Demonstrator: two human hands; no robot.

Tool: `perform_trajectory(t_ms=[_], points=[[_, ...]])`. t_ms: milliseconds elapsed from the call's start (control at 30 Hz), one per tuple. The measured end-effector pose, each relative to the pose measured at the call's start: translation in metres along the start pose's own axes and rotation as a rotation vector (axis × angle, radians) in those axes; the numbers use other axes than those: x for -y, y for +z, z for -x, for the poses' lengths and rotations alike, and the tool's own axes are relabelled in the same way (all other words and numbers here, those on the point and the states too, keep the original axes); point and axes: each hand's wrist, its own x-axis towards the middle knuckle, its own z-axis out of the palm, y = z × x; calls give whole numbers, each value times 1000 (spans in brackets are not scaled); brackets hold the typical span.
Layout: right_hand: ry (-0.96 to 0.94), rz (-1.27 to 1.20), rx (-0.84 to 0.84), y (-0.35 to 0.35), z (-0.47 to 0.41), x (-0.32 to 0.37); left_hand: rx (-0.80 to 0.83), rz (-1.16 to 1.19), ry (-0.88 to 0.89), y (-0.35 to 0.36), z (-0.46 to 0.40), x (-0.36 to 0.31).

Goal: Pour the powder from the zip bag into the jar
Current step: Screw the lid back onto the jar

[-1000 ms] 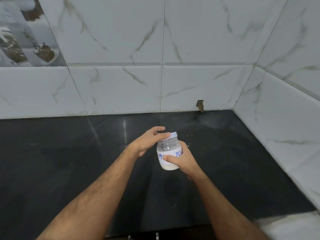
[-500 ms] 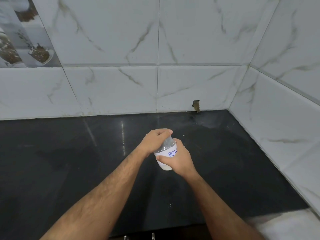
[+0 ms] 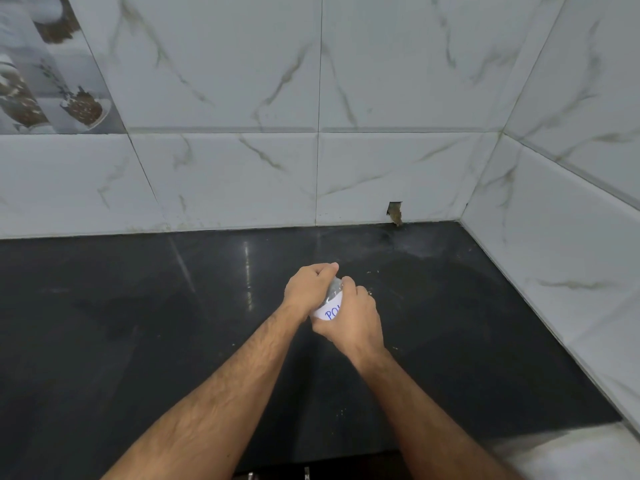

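A small clear jar [image 3: 331, 304] with a white label lettered in blue sits between both hands above the black counter [image 3: 138, 323]. My right hand [image 3: 353, 320] wraps around the jar's body from the right. My left hand [image 3: 306, 289] is closed over the jar's top, hiding the lid. The jar's lower part and its contents are covered by my fingers. No zip bag is in view.
White marble-look tiled walls [image 3: 225, 174] close the counter at the back and on the right, meeting in a corner. A small chipped hole [image 3: 394, 213] sits at the back wall's base. A few crumbs [image 3: 372, 271] lie near the jar.
My left hand has closed down over the jar's top, covering the lid that showed before. The right hand has turned the jar so less of the label shows.
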Motion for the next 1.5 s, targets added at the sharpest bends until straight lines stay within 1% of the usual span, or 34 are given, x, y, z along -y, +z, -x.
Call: perform_trajectory(t_ms=[33, 100, 200, 233, 300, 367, 400, 467, 533, 600, 700, 767, 867, 1000, 1100, 1167, 1333, 1400, 1500], points=[[-8, 38, 1, 1, 1, 1, -6, -17, -21, 0, 0, 2], [-17, 81, 29, 1, 1, 2, 35, -27, -69, -2, -1, 4], [-22, 83, 58, -7, -4, 3, 186, 79, -95, -14, -2, -3], [-17, 33, 80, -12, -6, 2, 244, 113, -85, -20, -2, -6], [7, -178, 190, -22, -13, 0, 315, 136, -40, -33, -3, -6], [15, -352, 348, -32, -18, -3, 328, 136, 35, -39, -4, -2], [5, -394, 395, -33, -20, -4, 322, 146, 69, -40, -3, -1], [-10, -411, 418, -33, -22, -3, 272, 189, 100, -37, -1, -1], [9, -374, 406, -30, -21, -1, 231, 210, 87, -34, 1, -2], [18, -295, 369, -29, -17, 3, 242, 181, 60, -32, 2, -2], [-35, -116, 285, -26, -12, 10, 244, 116, 26, -35, 1, -1], [-51, -90, 227, -22, -11, 13, 227, 88, 50, -37, -1, -2], [-25, -213, 197, -18, -13, 13, 220, 100, 92, -42, -1, -6], [24, -447, 250, -20, -16, 7, 223, 89, 160, -48, -5, -7], [50, -516, 238, -16, -19, 1, 158, 107, 183, -53, -11, 2], [62, -534, 224, -14, -20, -3, 129, 95, 167, -56, -12, 9], [112, -584, 158, -17, -19, -11, 125, 107, 102, -61, -11, 17], [116, -545, 115, -16, -19, -10, 132, 113, 81, -58, -11, 13], [88, -392, 25, -11, -17, -2, 152, 71, 58, -42, -9, -3]])
